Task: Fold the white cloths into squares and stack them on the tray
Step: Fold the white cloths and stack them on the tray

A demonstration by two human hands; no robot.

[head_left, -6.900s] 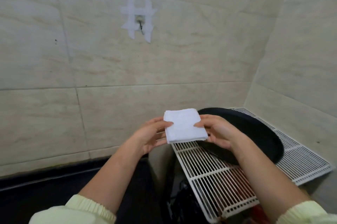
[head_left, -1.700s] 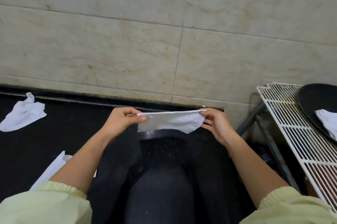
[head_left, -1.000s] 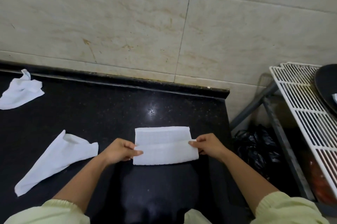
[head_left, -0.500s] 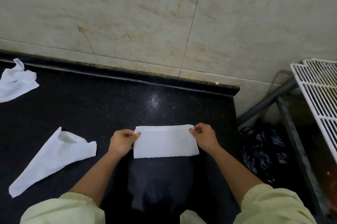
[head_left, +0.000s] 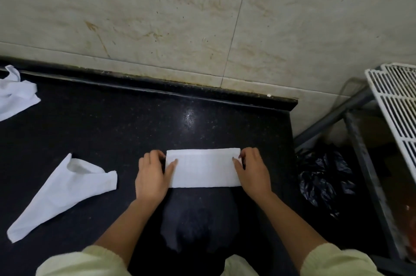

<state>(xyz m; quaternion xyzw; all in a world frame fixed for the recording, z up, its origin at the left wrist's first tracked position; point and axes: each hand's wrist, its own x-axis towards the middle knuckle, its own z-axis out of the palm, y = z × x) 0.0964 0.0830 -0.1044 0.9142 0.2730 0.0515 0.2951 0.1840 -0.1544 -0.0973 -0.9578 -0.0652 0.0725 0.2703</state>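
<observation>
No text, label, brand or number can be read anywhere.

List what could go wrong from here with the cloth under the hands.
1. The folded cloth is a long strip, not a square. If the left hand and right hand, each pinching an end, bring the ends together unevenly, the edges may not line up.
2. It lies near the right end of the counter; a slip could drop it onto the black bag.
</observation>
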